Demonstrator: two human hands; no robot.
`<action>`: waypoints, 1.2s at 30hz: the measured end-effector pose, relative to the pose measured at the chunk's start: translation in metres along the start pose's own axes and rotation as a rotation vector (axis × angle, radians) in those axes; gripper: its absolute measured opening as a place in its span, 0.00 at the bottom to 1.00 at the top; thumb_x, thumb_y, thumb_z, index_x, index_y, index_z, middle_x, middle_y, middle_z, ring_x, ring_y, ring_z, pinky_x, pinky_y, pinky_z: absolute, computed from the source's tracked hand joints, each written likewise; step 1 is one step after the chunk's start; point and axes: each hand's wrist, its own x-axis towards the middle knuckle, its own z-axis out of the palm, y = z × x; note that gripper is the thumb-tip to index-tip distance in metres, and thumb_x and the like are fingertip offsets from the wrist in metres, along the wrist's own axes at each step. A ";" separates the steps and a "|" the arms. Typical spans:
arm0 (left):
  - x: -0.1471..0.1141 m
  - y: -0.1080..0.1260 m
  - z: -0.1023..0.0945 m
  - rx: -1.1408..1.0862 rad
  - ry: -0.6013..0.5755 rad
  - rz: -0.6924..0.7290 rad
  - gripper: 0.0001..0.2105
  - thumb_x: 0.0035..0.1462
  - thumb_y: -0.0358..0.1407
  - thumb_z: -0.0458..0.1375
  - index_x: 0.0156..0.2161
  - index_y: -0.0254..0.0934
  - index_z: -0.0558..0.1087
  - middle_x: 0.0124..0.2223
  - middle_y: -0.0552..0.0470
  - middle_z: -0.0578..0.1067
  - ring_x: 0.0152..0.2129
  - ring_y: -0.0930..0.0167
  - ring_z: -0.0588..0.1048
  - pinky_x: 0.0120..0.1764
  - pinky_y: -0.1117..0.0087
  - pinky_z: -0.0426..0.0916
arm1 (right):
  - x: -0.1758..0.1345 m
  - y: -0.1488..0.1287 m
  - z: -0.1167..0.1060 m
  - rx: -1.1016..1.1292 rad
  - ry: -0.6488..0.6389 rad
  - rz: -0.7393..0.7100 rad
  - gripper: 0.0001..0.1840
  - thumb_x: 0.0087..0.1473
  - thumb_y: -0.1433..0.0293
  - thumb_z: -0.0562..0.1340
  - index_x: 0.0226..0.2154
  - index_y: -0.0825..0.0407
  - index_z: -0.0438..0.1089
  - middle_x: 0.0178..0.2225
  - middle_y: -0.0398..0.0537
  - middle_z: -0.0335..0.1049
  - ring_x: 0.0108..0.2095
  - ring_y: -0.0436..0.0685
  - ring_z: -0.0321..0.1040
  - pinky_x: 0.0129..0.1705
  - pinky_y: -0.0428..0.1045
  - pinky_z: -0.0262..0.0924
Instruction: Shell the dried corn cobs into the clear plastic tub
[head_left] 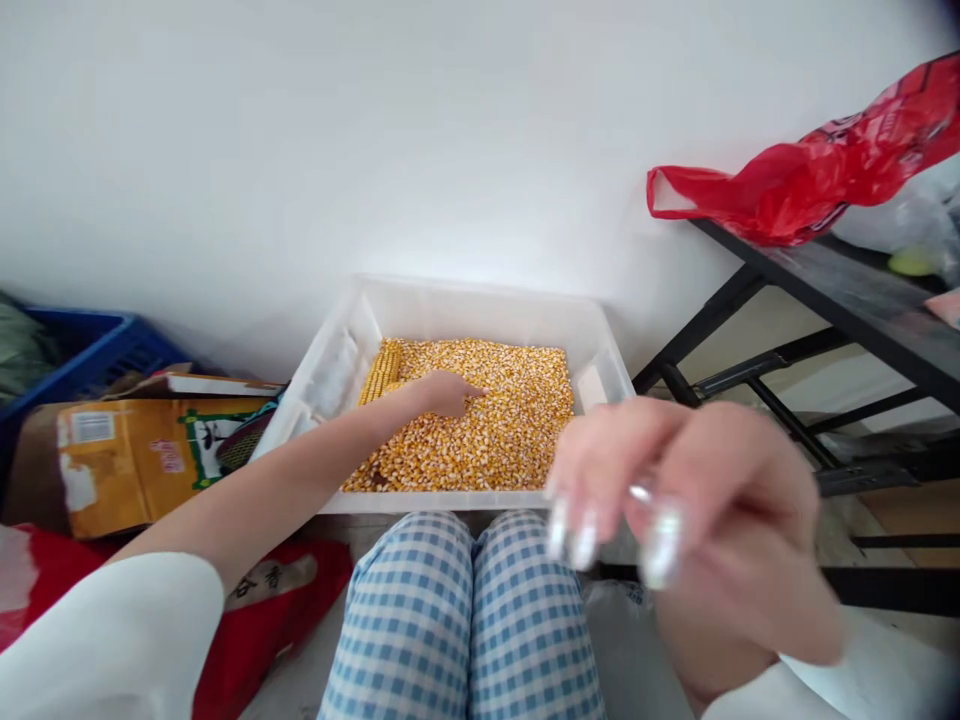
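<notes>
My left hand [444, 393] reaches into a white plastic bin [480, 300], fingertips touching loose yellow corn kernels [517, 420]. Its index finger is stretched out to the right, and the other fingers are partly hidden beneath the hand. Beside and behind the wrist, corn cobs [382, 368] with kernels on them lie against the left side of the bin. Close to the camera, my right hand [690, 500] is raised over the bin's front right corner. Its fingers are bent and blurred, and something small and silvery shows between them, perhaps a ring.
A black metal frame [780, 270] stands at the right, with a red plastic bag [810, 180] on top. On the left are a yellow carton [135, 460], a blue crate [120, 345] and a red bag [262, 610]. My knees [465, 620] in checked trousers are just before the bin.
</notes>
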 end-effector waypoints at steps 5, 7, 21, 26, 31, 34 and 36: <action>-0.005 -0.005 -0.008 0.304 -0.185 0.087 0.25 0.44 0.35 0.56 0.51 0.50 0.71 0.44 0.49 0.77 0.39 0.62 0.74 0.41 0.67 0.64 | -0.011 0.025 -0.027 -0.042 0.162 -0.050 0.09 0.55 0.72 0.52 0.28 0.49 0.66 0.24 0.43 0.66 0.25 0.51 0.66 0.29 0.49 0.64; -0.003 -0.005 -0.011 0.319 -0.205 0.094 0.23 0.45 0.36 0.55 0.49 0.48 0.73 0.45 0.48 0.76 0.40 0.62 0.74 0.41 0.68 0.64 | -0.008 0.049 -0.045 -0.175 0.136 0.093 0.10 0.55 0.72 0.52 0.29 0.51 0.67 0.27 0.45 0.68 0.29 0.52 0.67 0.33 0.50 0.64; -0.009 -0.024 -0.025 0.103 -0.165 0.051 0.16 0.46 0.38 0.52 0.38 0.41 0.78 0.38 0.49 0.78 0.32 0.67 0.75 0.35 0.72 0.64 | 0.051 0.271 -0.106 -1.142 -1.105 0.724 0.33 0.40 0.84 0.53 0.47 0.44 0.70 0.55 0.37 0.62 0.58 0.53 0.54 0.58 0.46 0.50; -0.002 -0.034 -0.033 0.067 0.044 -0.026 0.15 0.46 0.39 0.50 0.36 0.39 0.77 0.35 0.49 0.78 0.32 0.67 0.74 0.34 0.73 0.64 | 0.054 0.252 -0.143 -1.376 -0.886 0.774 0.21 0.49 0.75 0.54 0.45 0.53 0.72 0.44 0.54 0.71 0.47 0.62 0.67 0.51 0.54 0.59; 0.001 -0.037 -0.045 0.089 0.282 -0.222 0.17 0.48 0.42 0.50 0.39 0.39 0.76 0.33 0.46 0.78 0.31 0.64 0.75 0.35 0.70 0.65 | 0.022 0.258 -0.068 -1.290 -0.819 0.153 0.27 0.58 0.58 0.51 0.55 0.53 0.60 0.57 0.60 0.57 0.59 0.63 0.50 0.58 0.60 0.47; -0.003 -0.044 -0.054 0.078 0.365 -0.281 0.17 0.50 0.42 0.49 0.40 0.39 0.76 0.35 0.45 0.78 0.33 0.63 0.75 0.35 0.70 0.66 | -0.012 0.275 -0.019 -0.978 -1.188 -0.324 0.23 0.58 0.58 0.51 0.55 0.43 0.59 0.60 0.46 0.52 0.62 0.57 0.44 0.61 0.61 0.39; -0.006 -0.050 -0.060 0.066 0.413 -0.295 0.18 0.51 0.42 0.49 0.41 0.38 0.75 0.37 0.45 0.78 0.34 0.62 0.75 0.35 0.70 0.66 | -0.024 0.288 -0.010 -0.911 -1.269 -0.432 0.20 0.60 0.63 0.49 0.54 0.39 0.60 0.61 0.40 0.51 0.63 0.54 0.42 0.62 0.61 0.34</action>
